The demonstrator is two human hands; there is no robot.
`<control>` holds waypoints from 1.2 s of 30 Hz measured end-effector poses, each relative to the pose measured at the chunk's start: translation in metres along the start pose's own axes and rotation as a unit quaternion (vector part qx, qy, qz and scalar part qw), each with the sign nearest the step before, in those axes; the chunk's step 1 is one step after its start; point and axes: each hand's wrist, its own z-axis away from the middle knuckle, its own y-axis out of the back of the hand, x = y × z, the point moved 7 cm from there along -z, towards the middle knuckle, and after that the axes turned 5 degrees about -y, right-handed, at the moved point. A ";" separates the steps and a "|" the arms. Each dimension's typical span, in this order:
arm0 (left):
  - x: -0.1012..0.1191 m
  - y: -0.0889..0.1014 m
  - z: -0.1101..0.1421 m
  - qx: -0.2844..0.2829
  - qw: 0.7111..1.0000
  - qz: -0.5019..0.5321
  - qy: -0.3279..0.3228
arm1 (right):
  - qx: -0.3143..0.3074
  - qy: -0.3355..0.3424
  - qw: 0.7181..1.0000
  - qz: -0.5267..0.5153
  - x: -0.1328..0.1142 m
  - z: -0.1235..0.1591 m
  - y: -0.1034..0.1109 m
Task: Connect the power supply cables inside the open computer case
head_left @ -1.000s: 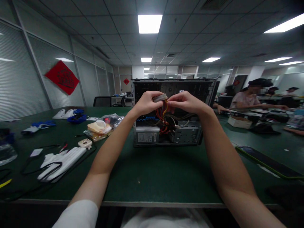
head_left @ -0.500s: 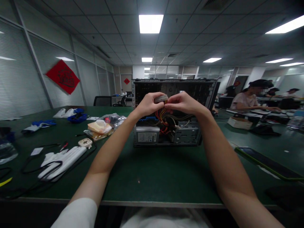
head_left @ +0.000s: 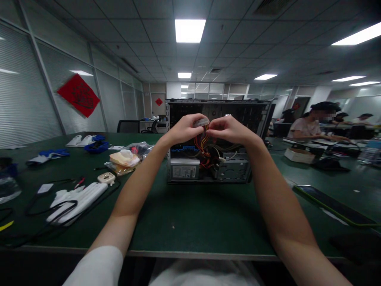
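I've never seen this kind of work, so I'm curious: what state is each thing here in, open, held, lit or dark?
Computer case: open, insides showing.
Plug: held, unplugged.
Wires: bunched, running down into the computer case.
Left grip: closed on the plug.
Right grip: at the wires; whether closed is unclear.
Phone: lying flat, screen dark.
Ceiling light: lit.

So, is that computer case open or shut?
Open: the computer case has no panel over the near side, leaving the power supply and coloured wires in view.
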 end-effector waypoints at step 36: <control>0.063 0.117 0.033 0.278 0.956 -0.090 -0.025 | 0.060 -0.194 0.881 0.426 0.040 -0.073 -0.106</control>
